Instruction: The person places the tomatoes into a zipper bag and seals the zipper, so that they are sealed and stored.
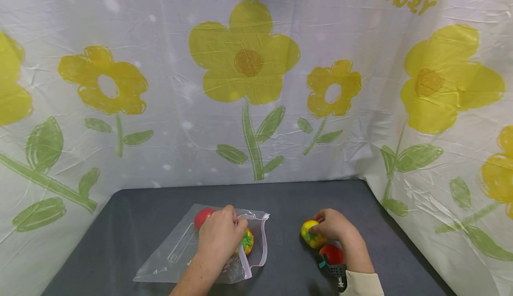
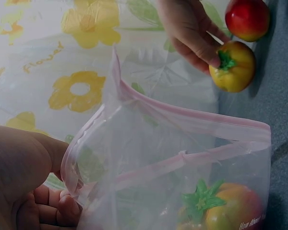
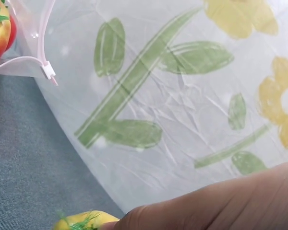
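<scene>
My left hand [image 1: 221, 234] pinches the pink-edged rim of a clear zip bag [image 1: 180, 242], which stands partly open in the left wrist view. Inside the bag lie a red round fruit [image 1: 203, 217] and a yellow-red fruit with a green leafy top [image 1: 248, 241]. To the right of the bag, my right hand [image 1: 333, 224] grips a yellow fruit with a green leafy top [image 2: 235, 67], thumb beside the leaves. Close by, under the right wrist, is a red fruit with a yellowish base [image 2: 248, 18], partly covered in the head view.
A dark grey table [image 1: 288, 202] carries everything. White sheeting [image 1: 168, 144] printed with yellow flowers hangs behind and along the sides. A black wrist camera mount [image 1: 335, 269] sits below the right wrist, beside the red fruit.
</scene>
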`<action>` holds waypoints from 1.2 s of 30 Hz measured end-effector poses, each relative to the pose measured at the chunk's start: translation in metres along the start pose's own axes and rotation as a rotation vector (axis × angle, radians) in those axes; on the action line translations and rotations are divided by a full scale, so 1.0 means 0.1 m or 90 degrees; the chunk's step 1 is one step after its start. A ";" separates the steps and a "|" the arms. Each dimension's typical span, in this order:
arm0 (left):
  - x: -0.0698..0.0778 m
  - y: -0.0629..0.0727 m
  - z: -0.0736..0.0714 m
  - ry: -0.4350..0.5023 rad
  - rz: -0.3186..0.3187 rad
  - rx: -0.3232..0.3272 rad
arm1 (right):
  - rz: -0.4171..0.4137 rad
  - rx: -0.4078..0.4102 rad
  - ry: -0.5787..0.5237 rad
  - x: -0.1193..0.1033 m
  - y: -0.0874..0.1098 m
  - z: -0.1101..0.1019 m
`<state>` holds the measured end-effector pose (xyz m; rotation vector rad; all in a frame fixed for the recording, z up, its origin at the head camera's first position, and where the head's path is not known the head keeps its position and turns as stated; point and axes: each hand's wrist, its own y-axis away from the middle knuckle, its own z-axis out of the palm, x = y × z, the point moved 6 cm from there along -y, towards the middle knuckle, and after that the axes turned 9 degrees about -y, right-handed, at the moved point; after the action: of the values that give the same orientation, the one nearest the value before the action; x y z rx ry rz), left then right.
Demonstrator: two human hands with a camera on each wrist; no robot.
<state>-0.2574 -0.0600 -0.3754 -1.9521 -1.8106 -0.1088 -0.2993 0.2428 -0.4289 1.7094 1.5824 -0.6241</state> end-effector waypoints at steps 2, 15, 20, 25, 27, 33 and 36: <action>0.00 0.00 0.00 0.000 -0.001 0.000 | -0.009 0.009 -0.002 -0.01 0.01 -0.01; 0.00 0.00 0.01 0.000 -0.005 -0.002 | -0.044 0.015 -0.012 -0.14 0.05 -0.02; 0.01 0.00 0.01 -0.008 -0.019 -0.013 | -0.075 -0.019 -0.019 -0.25 0.07 0.05; 0.00 0.00 0.00 0.006 -0.028 -0.014 | -0.100 -0.026 -0.016 -0.38 0.11 0.12; 0.00 0.00 0.00 0.015 -0.025 -0.009 | -0.113 -0.026 -0.012 -0.43 0.13 0.15; -0.01 0.01 0.00 0.026 -0.012 0.009 | -0.152 -0.045 -0.010 -0.57 0.17 0.26; -0.01 0.01 0.00 0.027 -0.009 0.014 | -0.178 -0.056 -0.008 -0.63 0.20 0.31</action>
<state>-0.2566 -0.0609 -0.3757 -1.9078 -1.7904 -0.1330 -0.2844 0.1793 -0.3973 1.4299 1.8289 -0.6881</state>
